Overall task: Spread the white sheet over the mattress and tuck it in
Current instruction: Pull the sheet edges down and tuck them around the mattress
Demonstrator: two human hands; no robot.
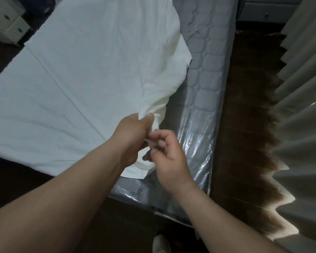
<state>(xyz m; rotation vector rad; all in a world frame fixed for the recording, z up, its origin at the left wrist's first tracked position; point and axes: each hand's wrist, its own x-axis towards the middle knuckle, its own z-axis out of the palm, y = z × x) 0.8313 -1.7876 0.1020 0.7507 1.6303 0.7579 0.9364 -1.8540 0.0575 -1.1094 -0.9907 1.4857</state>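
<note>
Both hands pinch a bunched corner of the white sheet (pixel 91 75): the left hand (pixel 133 136) grips it from above, the right hand (pixel 170 152) nips it just below. Beyond the grip the sheet covers most of the mattress (pixel 206 99); to the right lie bare quilting, dark floor (pixel 244 125) and curtain (pixel 303 106).

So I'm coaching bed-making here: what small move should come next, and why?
Probably pull the gathered corner of the white sheet toward the mattress corner. Both the left hand and right hand grip it, and the quilted right strip lies bare.
</note>
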